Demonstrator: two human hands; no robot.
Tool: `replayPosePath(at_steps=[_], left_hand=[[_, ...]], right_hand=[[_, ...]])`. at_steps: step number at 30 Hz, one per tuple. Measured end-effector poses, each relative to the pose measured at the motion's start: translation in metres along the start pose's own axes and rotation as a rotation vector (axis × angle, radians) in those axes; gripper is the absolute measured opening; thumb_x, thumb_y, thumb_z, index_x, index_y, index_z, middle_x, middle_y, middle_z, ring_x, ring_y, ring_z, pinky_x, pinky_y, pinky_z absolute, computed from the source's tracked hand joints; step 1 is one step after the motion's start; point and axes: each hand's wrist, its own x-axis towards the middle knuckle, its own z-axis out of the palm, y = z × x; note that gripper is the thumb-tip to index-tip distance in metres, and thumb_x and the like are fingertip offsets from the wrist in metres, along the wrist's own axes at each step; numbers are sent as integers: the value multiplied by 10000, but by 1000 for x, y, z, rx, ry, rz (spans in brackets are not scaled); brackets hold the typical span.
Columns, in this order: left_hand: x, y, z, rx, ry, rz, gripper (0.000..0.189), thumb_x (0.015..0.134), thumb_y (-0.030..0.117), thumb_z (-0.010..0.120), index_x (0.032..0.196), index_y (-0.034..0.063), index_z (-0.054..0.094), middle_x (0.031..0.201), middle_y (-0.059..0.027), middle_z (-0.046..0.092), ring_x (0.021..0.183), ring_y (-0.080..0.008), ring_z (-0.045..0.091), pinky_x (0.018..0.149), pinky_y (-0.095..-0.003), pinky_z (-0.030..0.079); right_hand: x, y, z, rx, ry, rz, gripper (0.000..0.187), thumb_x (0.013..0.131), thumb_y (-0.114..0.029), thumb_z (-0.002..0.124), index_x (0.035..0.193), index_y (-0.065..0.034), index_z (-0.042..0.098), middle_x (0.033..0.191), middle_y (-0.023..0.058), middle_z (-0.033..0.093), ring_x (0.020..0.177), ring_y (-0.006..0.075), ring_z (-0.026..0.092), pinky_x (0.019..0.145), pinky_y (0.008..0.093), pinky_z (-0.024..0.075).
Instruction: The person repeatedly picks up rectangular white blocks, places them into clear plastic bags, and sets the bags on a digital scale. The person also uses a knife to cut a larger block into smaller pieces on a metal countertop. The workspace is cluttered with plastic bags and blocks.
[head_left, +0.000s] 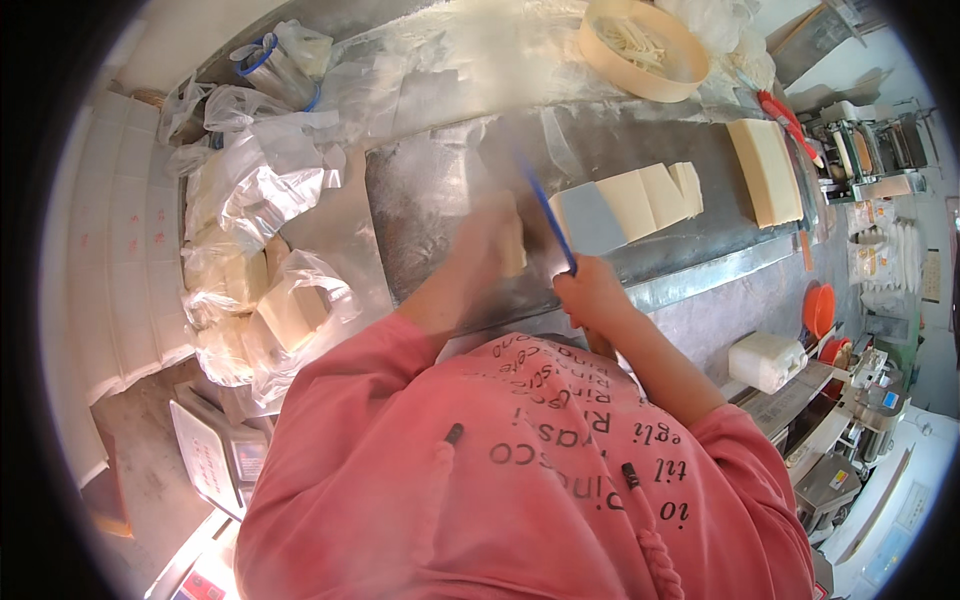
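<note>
My left hand (480, 236) is blurred, with its fingers around a pale upright slab (514, 236) that looks like stacked dough sheets. In my right hand (596, 296) is the handle of a large knife (546, 208), its blade seen edge-on as a blue line pointing away from me. Just right of the blade lies a row of pale dough-sheet stacks (637, 199). The near end of that row is bluish grey, apparently in shade. Beneath everything is a dark, flour-dusted board (427, 217). Another thick pale stack (765, 172) rests at the board's right end.
Plastic-wrapped pale blocks (225, 270) crowd the left side. A round wooden tub (686, 86) holding pale strips stands at the back. Behind the bags is a metal container (281, 75) with a blue rim. A red-handled brush (787, 124), a white jug (765, 360) and machines (832, 480) are on the right.
</note>
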Motion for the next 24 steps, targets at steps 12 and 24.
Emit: replayPosePath(at_steps=[12,24], left_hand=[[-4,21,13,-495,53,190,413,682,-3,599,1071,55,474,1080,-164,537,830,-259,563,696,-349,508],[124,-21,244,-16,134,165,370,778,40,569,1130,-14,467,1026,-202,568,868,-290,596,694,-397,511]], right_hand=[[67,154,-253,-752,816,-118,385,795,-230,558,1172,-154,570,869,196,665,834,386,638,714,495,492],[163,134,-255,-893,355,-469,623,749,-299,655,1306,-177,404,1137,232,452,1033,424,503,817,500,478]])
